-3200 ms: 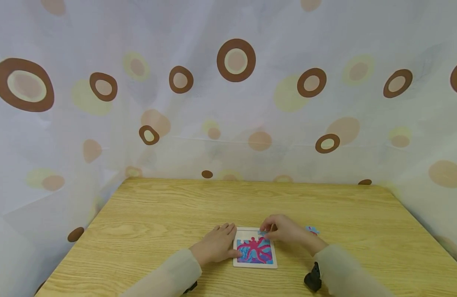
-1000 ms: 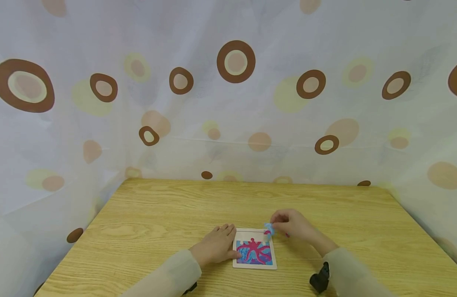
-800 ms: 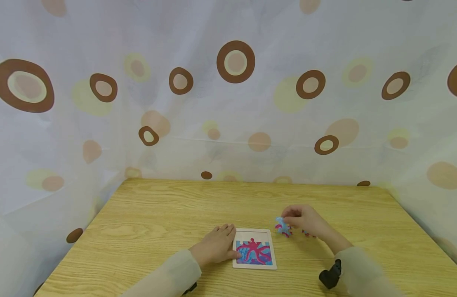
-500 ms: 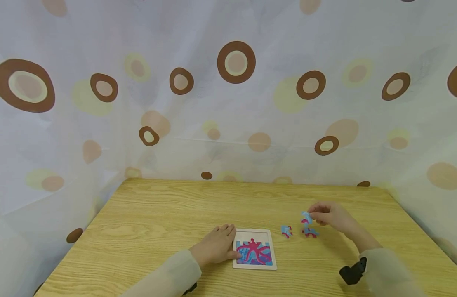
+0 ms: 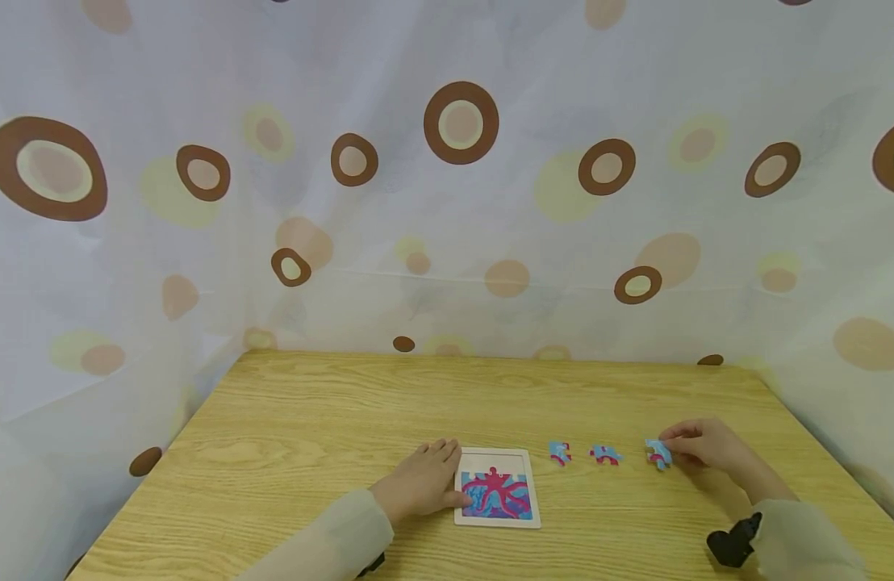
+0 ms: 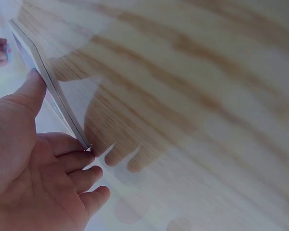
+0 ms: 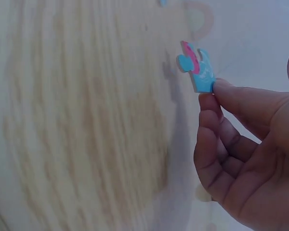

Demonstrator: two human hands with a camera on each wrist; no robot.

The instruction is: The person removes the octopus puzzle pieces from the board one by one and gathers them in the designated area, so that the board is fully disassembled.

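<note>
A light-blue and pink jigsaw piece (image 5: 658,454) is on the right of the scene, pinched at one edge between the thumb and forefinger of the right hand (image 5: 716,452). The other fingers of that hand curl towards the palm, and the right-wrist view shows the piece lifted off the pale yellow wood-grain table (image 5: 331,420) (its shadow falls apart from it). To its left lie two loose pieces, well apart from each other: a blue piece with a pink arch (image 5: 606,454), then a blue piece with pink edges (image 5: 559,453) nearer the tray. Left of these sits a flat, square, white-rimmed puzzle tray (image 5: 515,460). Joined pieces showing a pink octopus (image 5: 495,481) fill its near part; a white strip shows at the far side. The left hand (image 5: 421,484) rests against the tray's left edge, fingers extended, thumb over the rim, a fingertip at the far left corner.
</note>
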